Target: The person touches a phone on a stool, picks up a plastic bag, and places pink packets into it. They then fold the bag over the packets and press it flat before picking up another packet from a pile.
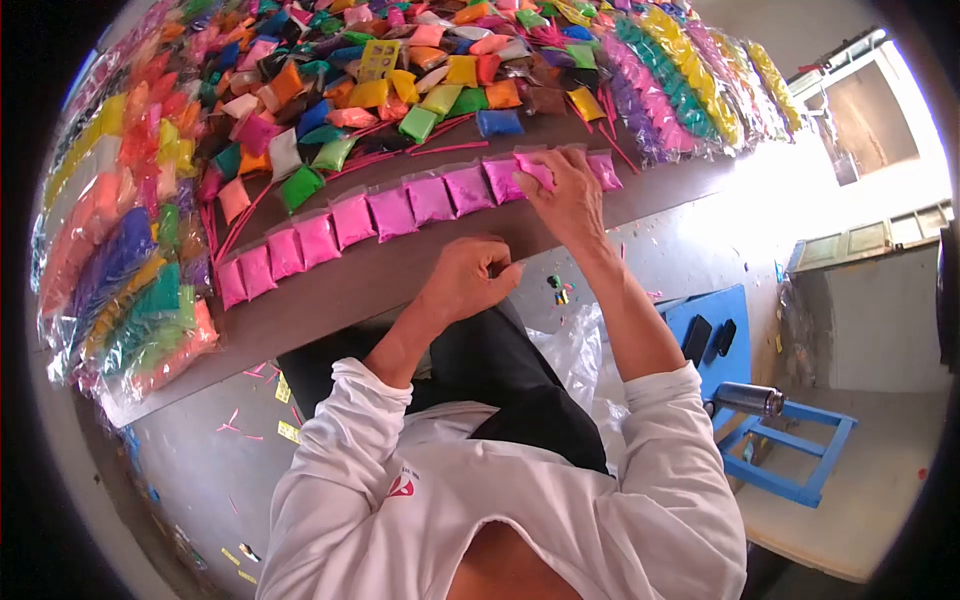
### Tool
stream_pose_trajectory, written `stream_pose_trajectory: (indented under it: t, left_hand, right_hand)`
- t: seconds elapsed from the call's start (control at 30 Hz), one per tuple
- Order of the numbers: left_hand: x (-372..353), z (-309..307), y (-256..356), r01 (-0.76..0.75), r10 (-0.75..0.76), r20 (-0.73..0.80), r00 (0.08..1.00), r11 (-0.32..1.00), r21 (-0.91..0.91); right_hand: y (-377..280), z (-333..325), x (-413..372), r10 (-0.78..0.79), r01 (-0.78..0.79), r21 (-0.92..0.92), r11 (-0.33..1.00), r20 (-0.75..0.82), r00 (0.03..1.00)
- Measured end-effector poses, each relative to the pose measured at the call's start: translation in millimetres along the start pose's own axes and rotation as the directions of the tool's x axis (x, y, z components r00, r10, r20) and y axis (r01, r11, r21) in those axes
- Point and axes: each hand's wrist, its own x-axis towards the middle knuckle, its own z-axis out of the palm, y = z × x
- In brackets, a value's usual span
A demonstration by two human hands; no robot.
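Note:
A strip of joined clear packets [391,212] with pink and magenta filling runs along the near part of the brown table [380,275]. Over its right end my right hand [568,200] reaches, with thumb and fingers closed on a pink packet [540,168]; the fingertips are partly hidden. The strip's last packet [604,170] shows just to the right of that hand. My left hand [468,278] is curled into a loose fist at the table's front edge, apart from the strip, and nothing shows in it.
A heap of multicoloured packets [420,122] covers the back of the table, with thin pink strips [450,148] among them. Bundled packet strips lie left [130,260] and right [680,85]. A blue stool [735,310] holds dark objects; a metal flask [750,398] is nearby.

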Motion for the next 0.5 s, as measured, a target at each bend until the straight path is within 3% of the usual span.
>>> stream_pose_trajectory:
  t: [0.1,0.2,0.37,0.4,0.47,0.5]
  left_hand:
    - [2,-1,3,0.001,0.000,-0.022,1.000,0.999,0.039]
    - [1,0,1,-0.103,0.108,-0.071,0.992,0.993,0.064]
    - [-2,-2,2,-0.013,0.017,-0.034,0.999,0.993,0.121]
    - [-3,-2,2,0.002,0.002,-0.034,0.999,0.992,0.129]
    - [-5,6,-11,0.030,-0.031,-0.026,0.999,0.999,-0.017]
    - [-3,6,-11,0.039,-0.041,-0.022,0.999,0.995,-0.089]
  right_hand:
    - [-3,15,-2,-0.033,0.037,-0.092,0.995,0.036,0.999]
    - [-1,16,-1,0.007,0.001,-0.083,0.997,0.095,0.995]
    - [-23,19,6,-0.016,0.015,0.006,1.000,0.102,0.995]
    - [-35,18,8,-0.015,0.003,0.070,0.998,0.172,0.985]
    - [-61,18,13,-0.023,-0.036,0.190,0.981,0.302,0.953]
    - [-64,26,14,-0.061,0.007,0.163,0.987,0.332,0.941]
